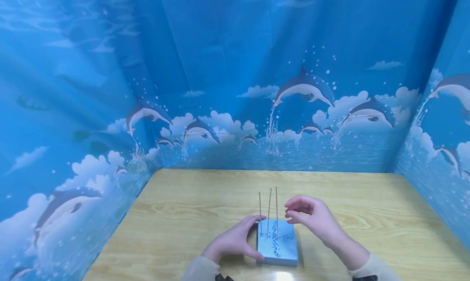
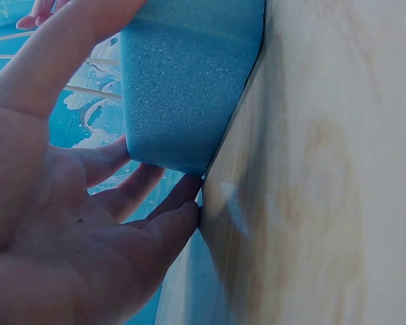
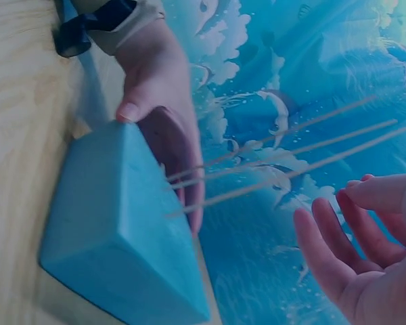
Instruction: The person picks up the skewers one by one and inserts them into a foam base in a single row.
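A light blue foam block [image 1: 288, 250] lies on the table, its top dotted with small dark holes. Three thin sticks [image 1: 277, 211] stand roughly upright in it, one leaning slightly. From the left side, my left hand [image 1: 235, 240] holds the block, thumb at the front corner and a finger at the back corner. In the left wrist view its fingers touch the block's side [image 2: 183, 88], near the tabletop. Right of the sticks, my right hand [image 1: 315, 217] hovers with fingers loosely bent. Nothing shows between its fingers [image 3: 318, 250], and it stands apart from the sticks.
The wooden table [image 1: 183, 207] extends around the block on all sides. A blue curtain [image 1: 227, 69] printed with dolphins and clouds hangs behind the table and along both sides. Dark bands [image 3: 98, 27] show at the wrists over light sleeves.
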`<state>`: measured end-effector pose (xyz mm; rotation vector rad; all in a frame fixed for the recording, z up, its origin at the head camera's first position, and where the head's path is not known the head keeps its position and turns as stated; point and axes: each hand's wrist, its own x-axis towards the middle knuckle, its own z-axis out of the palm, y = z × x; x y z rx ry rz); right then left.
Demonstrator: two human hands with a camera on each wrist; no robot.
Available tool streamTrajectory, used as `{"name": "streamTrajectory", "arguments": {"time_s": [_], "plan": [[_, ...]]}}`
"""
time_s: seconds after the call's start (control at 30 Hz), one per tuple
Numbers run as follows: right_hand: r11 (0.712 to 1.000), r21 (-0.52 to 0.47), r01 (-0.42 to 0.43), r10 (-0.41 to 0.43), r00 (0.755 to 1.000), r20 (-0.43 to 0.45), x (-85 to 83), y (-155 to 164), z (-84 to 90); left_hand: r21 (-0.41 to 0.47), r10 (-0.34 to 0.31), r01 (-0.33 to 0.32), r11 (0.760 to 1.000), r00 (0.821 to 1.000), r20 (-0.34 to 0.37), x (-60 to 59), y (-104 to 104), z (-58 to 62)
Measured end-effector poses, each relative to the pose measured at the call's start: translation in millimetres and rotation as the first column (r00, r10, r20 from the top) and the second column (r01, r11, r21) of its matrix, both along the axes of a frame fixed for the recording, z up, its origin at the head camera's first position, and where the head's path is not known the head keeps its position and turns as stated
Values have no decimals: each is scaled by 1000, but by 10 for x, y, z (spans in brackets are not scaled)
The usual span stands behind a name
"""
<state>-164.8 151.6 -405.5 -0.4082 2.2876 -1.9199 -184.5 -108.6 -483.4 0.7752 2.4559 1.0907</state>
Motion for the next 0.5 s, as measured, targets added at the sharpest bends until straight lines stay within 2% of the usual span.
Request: {"name": "streamTrajectory", "arguments": {"time_s": [0.23, 0.5], "plan": [[998, 46, 38, -38, 999, -7, -84, 219, 122, 5, 15, -15, 1000, 1000, 11, 9, 7, 3], [994, 104, 38, -43, 998, 45, -217, 528, 200, 14, 12, -13, 1000, 1000, 6, 7, 14, 1]]}}
